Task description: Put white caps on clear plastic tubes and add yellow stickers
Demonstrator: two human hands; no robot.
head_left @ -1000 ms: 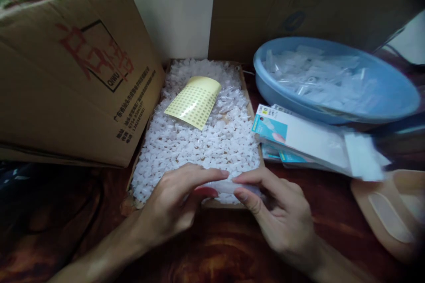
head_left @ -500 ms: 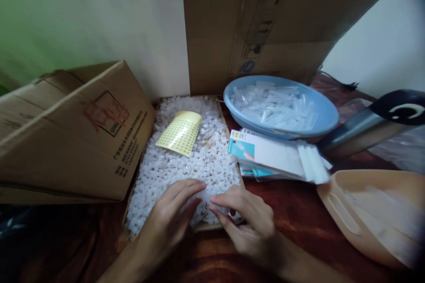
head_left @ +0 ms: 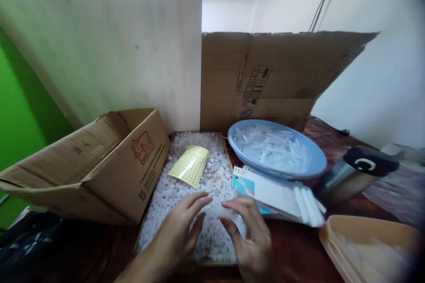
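My left hand [head_left: 181,225] hovers over a shallow cardboard tray [head_left: 229,152] filled with small white plastic pieces [head_left: 206,247]. Its fingers curve forward, with the thumb apart from them. Facing it, my right hand [head_left: 249,230] has its thumb and index finger separated by a gap. Between the two hands lies a pale, translucent patch [head_left: 217,209], too blurred to tell from the white pieces beneath. Just beyond my fingertips, a curled yellow sheet of small round stickers [head_left: 190,166] rests on the pieces.
An open cardboard box [head_left: 152,154] stands left of the tray. To the right are a blue basin [head_left: 318,166] of clear plastic tubes, printed packages [head_left: 270,192], a dark-lidded metal flask [head_left: 345,181] and an orange basin [head_left: 332,239]. A large cardboard panel [head_left: 282,66] stands behind.
The camera has tilted up, so everything sits lower and more wall shows. My fingers and thumbs have spread farther apart, and the gap between my hands is wider.
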